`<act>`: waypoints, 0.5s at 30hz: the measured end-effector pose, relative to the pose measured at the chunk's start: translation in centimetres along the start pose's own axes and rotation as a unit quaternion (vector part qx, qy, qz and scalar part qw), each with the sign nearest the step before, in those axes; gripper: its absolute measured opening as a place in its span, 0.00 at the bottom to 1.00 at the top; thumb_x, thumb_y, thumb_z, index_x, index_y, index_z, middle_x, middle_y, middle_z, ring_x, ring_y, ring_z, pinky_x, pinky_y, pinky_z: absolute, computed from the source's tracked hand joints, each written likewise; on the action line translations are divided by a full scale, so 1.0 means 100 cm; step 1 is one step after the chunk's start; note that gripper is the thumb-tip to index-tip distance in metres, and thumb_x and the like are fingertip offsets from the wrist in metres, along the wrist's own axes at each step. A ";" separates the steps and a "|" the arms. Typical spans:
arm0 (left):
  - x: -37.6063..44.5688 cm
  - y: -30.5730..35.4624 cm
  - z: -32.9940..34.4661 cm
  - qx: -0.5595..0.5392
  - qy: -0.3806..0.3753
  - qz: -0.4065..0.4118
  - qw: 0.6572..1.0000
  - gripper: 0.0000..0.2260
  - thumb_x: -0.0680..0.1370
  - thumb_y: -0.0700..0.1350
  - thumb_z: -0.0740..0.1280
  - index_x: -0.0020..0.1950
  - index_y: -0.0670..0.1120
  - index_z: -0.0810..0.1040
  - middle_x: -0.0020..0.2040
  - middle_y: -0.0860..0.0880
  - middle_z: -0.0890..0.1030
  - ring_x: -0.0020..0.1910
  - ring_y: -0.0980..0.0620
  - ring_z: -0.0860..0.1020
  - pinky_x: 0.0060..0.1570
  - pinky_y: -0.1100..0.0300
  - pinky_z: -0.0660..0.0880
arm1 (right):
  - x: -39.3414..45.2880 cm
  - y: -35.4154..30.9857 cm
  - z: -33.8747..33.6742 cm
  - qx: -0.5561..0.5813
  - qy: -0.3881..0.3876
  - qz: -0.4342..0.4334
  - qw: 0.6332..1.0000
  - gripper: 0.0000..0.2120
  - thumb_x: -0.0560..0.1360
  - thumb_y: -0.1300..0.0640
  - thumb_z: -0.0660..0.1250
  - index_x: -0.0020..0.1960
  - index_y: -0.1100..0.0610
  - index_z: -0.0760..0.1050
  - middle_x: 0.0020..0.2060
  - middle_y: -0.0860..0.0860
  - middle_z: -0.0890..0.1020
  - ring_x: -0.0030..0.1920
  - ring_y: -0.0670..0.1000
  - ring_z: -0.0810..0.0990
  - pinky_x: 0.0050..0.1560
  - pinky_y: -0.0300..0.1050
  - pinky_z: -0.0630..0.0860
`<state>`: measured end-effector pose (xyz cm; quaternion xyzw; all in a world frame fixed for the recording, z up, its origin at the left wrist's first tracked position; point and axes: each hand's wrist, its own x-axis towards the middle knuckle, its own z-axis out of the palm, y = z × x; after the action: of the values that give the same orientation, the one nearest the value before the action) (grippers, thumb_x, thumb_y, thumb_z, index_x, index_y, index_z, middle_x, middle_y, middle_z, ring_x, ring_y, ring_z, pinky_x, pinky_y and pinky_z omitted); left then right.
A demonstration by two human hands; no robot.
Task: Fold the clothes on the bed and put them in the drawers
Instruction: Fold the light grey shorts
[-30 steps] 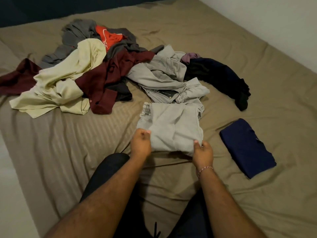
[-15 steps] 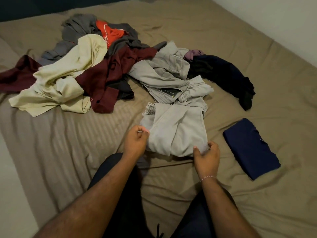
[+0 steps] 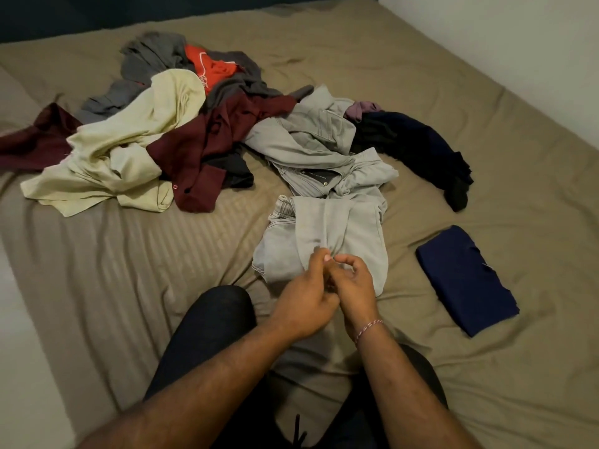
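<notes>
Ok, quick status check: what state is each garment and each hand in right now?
Light grey trousers: partly folded, flat on the bed, in front of the person.
Left hand: fingers curled, pinching the trousers' near edge.
Right hand: fingers curled at the same edge, beside the left hand.
Navy garment: folded, lying apart on the right.
Cream garment: unfolded, crumpled.
Maroon shirt: unfolded, in the pile.
Dark navy garment: unfolded, crumpled.

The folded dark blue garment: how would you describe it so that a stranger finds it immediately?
Look at the tan bed sheet, on the person's right side. There the folded dark blue garment lies alone as a flat, neat rectangle, apart from the pile. Every other garment is crumpled or half folded; it alone is finished.
</notes>
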<state>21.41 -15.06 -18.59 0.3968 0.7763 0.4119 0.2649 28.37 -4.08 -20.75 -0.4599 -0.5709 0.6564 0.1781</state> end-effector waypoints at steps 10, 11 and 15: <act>0.049 -0.061 0.007 -0.174 0.131 -0.296 0.930 0.09 0.78 0.47 0.72 0.44 0.42 0.81 0.40 0.40 0.83 0.44 0.38 0.83 0.47 0.50 0.79 | 0.002 0.005 0.007 0.012 0.060 0.064 0.996 0.08 0.82 0.61 0.67 0.44 0.57 0.79 0.37 0.53 0.84 0.38 0.51 0.81 0.41 0.48 0.80; 0.051 -0.062 0.010 -0.117 0.099 -0.287 0.945 0.12 0.77 0.51 0.74 0.44 0.42 0.83 0.40 0.43 0.85 0.43 0.41 0.83 0.46 0.52 0.78 | -0.001 0.007 0.010 0.091 0.043 0.094 0.991 0.08 0.83 0.61 0.64 0.46 0.57 0.79 0.38 0.53 0.84 0.37 0.49 0.82 0.39 0.45 0.79; 0.057 -0.061 0.014 -0.168 0.189 -0.287 0.924 0.05 0.78 0.44 0.73 0.46 0.44 0.83 0.44 0.43 0.85 0.45 0.43 0.82 0.47 0.52 0.78 | -0.003 0.013 0.009 0.298 0.037 0.160 0.940 0.10 0.86 0.60 0.58 0.56 0.54 0.78 0.49 0.51 0.87 0.50 0.52 0.84 0.55 0.51 0.77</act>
<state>16.96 -11.80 -24.99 0.0215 0.8121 0.5100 0.2827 28.20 -5.21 -21.84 -0.4950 -0.2613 0.7989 0.2200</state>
